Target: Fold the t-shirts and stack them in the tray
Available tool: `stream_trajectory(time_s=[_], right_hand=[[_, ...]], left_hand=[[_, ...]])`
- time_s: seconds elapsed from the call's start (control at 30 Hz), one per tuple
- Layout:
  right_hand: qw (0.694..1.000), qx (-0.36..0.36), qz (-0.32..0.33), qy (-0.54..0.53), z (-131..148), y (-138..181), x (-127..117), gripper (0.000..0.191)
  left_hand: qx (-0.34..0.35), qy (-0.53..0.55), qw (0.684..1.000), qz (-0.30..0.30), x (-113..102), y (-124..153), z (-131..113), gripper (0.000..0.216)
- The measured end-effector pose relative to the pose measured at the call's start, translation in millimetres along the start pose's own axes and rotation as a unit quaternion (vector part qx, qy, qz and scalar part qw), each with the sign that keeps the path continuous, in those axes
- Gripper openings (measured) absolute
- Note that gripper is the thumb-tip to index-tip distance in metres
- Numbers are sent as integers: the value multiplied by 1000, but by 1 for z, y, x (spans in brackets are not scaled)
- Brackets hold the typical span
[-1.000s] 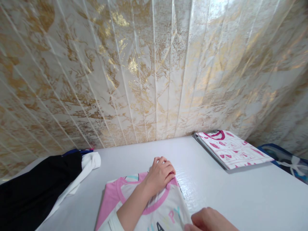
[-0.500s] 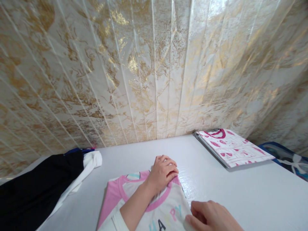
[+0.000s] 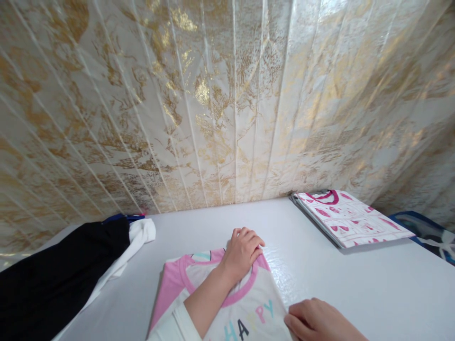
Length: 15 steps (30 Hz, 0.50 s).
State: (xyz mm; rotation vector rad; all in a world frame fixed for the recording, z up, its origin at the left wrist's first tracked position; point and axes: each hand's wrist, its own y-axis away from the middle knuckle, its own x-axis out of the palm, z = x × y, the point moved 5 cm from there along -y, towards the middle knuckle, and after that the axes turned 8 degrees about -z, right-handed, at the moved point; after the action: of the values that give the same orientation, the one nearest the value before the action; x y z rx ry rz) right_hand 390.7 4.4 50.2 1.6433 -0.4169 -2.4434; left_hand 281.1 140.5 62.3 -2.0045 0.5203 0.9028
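A folded T-shirt (image 3: 259,289) with pink sleeves, a pink collar and the word "HAPPY" lies on the white table in front of me. My left hand (image 3: 243,251) reaches across the collar, its fingers curled over the top right shoulder of the shirt. At the shirt's right edge, my right hand (image 3: 316,319) pinches the fabric between thumb and bent fingers. The lower part of the shirt runs out of view.
A stack of folded clothes (image 3: 359,220) with a pink-patterned white shirt on top lies at the back right. Beyond it is a blue-edged bag (image 3: 423,227). Black clothing (image 3: 67,260) and a white garment (image 3: 142,229) lie at left. A gold-patterned curtain (image 3: 220,118) hangs behind the table (image 3: 213,222).
My right hand has closed its thumb and fingers on the shirt's right edge. My left hand stays at the collar. The whole view has shifted slightly.
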Motion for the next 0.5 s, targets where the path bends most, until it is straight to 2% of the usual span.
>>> stream_trajectory(time_s=[0.13,0.23,0.5], right_hand=[[1000,17,-16,21,2,1,-5,37],[999,12,-1,39,5,2,-5,31],[995,-22,21,99,11,6,-6,37]], left_hand=[[-3,-6,1000,-6,-1,-1,2,6],[-4,-7,1000,-4,1,-1,4,7],[-38,0,999,-8,0,-2,6,8]])
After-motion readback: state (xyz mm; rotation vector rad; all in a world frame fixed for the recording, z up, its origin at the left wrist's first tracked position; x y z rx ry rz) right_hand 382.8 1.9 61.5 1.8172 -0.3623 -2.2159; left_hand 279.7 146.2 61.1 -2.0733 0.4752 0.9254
